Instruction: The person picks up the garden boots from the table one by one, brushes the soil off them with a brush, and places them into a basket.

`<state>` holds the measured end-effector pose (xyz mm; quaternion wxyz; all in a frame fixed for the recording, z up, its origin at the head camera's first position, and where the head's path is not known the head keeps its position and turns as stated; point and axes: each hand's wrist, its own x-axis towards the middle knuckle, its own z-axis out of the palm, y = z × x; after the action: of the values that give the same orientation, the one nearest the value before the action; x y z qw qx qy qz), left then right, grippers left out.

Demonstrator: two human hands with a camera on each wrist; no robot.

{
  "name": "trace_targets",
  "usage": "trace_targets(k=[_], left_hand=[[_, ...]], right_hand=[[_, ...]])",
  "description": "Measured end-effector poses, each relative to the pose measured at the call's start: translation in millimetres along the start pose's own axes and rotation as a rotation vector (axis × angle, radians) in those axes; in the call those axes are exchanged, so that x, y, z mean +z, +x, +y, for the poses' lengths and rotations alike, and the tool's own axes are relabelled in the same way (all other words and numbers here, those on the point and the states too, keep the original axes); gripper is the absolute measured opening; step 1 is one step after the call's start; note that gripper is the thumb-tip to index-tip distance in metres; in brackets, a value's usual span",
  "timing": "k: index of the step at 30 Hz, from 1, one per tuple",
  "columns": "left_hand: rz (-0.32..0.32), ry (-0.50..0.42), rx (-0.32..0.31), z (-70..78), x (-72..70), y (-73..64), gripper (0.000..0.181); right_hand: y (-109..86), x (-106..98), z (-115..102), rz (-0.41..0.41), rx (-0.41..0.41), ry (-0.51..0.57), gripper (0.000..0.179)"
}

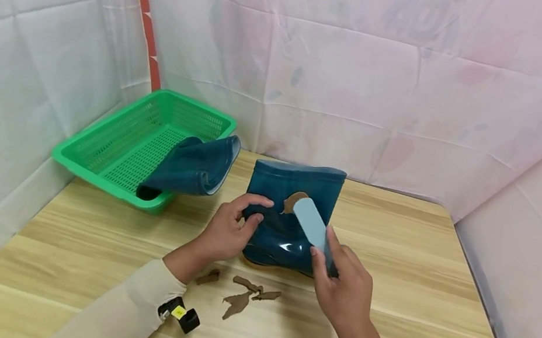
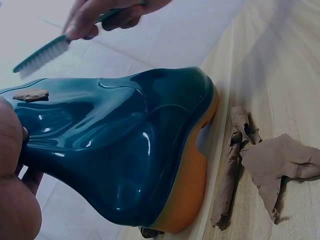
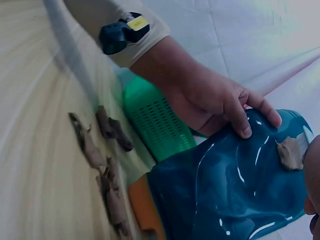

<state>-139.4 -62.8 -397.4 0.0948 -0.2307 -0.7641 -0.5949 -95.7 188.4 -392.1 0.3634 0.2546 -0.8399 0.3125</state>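
Observation:
A glossy teal rain boot (image 1: 287, 233) with an orange sole (image 2: 187, 185) stands on the table. My left hand (image 1: 230, 227) grips the side of its shaft, thumb toward me and some fingers hidden behind. A brown, clay-like patch (image 1: 292, 202) sticks to the shaft. In my right hand (image 1: 345, 287) I hold a brush (image 1: 310, 222) with a pale blue back. White bristles (image 2: 45, 60) face the boot in the left wrist view, close by the patch; whether they touch it I cannot tell. Several brown flakes (image 1: 236, 304) lie before the boot.
At the left stands a green plastic basket (image 1: 104, 183). Another teal boot (image 1: 191, 165) lies across it, shaft sticking out over the rim. White cloth walls (image 1: 337, 85) enclose the wooden table (image 1: 407, 285) at the back and sides.

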Motion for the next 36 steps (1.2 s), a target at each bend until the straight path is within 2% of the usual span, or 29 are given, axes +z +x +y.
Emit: trace_targets(k=[4, 7, 11, 15, 20, 23, 25, 27, 32, 34, 36], left_hand=[[0.008, 0.009, 0.015, -1.2, 0.0, -1.4, 0.03], [0.003, 0.012, 0.029, -2.0, 1.1, -1.2, 0.03], [0.0, 0.006, 0.03, -1.9, 1.7, 0.1, 0.03], [0.001, -0.01, 0.024, -2.7, 0.8, 0.1, 0.031], [0.004, -0.016, 0.023, -4.4, -0.1, -0.6, 0.031], [0.009, -0.002, 0.018, -4.3, -0.3, -1.9, 0.031], [0.009, 0.005, 0.018, -3.9, 0.0, -2.7, 0.03], [0.005, 0.009, 0.021, -3.3, 0.5, -3.1, 0.03], [0.001, 0.001, 0.031, -2.6, 0.9, -2.3, 0.03], [0.002, -0.002, 0.024, -2.1, 0.4, -2.3, 0.03], [0.003, -0.007, 0.011, -1.4, -0.4, -2.6, 0.03]], right_hand=[[2.9, 5.2, -2.4, -0.058, -0.001, -0.036, 0.053], [-4.0, 7.9, -1.2, -0.115, 0.021, -0.071, 0.056], [-14.0, 6.9, 3.1, -0.149, 0.044, -0.085, 0.052], [-17.0, 3.4, 3.9, -0.104, 0.009, -0.053, 0.044], [-4.2, 4.1, -0.1, -0.005, -0.025, -0.004, 0.053], [2.5, 6.5, -2.6, -0.022, -0.023, -0.019, 0.045], [2.7, 8.1, -3.3, -0.05, -0.013, -0.028, 0.048], [-0.2, 9.1, -3.0, -0.086, 0.003, -0.046, 0.054], [-10.8, 8.4, 0.2, -0.148, 0.049, -0.077, 0.053], [-13.8, 6.9, 1.6, -0.145, 0.048, -0.077, 0.052], [-14.5, 5.5, 2.0, -0.108, 0.031, -0.058, 0.047]])
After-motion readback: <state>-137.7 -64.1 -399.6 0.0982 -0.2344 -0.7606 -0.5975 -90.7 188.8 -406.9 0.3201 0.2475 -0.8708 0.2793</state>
